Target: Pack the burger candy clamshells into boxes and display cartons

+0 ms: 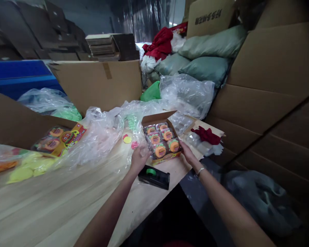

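An open cardboard display box (167, 157) sits near the table's right edge, its lid flap raised at the back. Inside are several clear-packed burger-shaped items (160, 150) with orange tops, set in rows. My right hand (187, 153) grips the box's right side, fingers partly hidden behind it. At the box's left front corner is my left hand (139, 159), fingers curled in; something clear and shiny shows at the fingertips, too blurred to name. Just in front of the box lies a black tape dispenser (154, 176) with a green hub.
Clear plastic bags (100, 133) spread across the table's back. Another display box (67, 139) with burger packs is at left, near yellow discs (31, 168). A dark red glove (207, 135) lies at right. A large carton (100, 80) stands behind; stacked cartons (267, 75) line the right.
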A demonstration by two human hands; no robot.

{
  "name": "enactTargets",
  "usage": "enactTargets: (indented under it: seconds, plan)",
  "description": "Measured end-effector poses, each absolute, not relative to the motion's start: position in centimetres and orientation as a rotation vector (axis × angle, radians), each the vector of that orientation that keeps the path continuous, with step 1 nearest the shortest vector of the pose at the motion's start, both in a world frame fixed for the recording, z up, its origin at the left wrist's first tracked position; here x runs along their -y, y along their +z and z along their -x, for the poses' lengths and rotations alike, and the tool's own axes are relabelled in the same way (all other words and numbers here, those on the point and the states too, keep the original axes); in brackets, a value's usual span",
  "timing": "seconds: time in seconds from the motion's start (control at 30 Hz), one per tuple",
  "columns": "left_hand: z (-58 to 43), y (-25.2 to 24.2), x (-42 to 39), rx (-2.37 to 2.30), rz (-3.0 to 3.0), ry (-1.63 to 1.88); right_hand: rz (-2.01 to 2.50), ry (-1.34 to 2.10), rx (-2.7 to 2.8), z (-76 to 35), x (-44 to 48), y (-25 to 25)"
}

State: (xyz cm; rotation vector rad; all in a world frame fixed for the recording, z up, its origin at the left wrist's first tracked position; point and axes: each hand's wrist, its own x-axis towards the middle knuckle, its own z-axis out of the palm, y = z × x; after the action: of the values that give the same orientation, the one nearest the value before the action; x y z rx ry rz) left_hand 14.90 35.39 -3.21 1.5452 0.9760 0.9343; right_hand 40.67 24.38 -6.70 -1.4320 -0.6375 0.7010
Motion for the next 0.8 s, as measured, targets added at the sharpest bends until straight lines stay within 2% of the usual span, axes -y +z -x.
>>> enactTargets:
  seconds: [0.2, 0.3, 0.57, 0.8]
  plan:
    - [-11.3, -5.0, -37.7, -1.241, -1.403, 0.905, 1.323, 0.797, 0.651, -41.4, -23.8, -9.9]
    - [-11.6, -4.9, -37.7, -1.228, -1.342, 0.851, 1.271, 0.829, 0.608, -42.3, -24.1, -10.4]
    - [-18.6, -2.8, -37.0, -0.911, -1.223, 0.651, 1.036, 1.160, 0.517, -41.4, -27.7, -7.7]
    - [-18.8, -0.5, -36.8, -0.747, -1.148, 0.816, 1.069, 0.969, 0.603, -40.8, -28.3, -5.9]
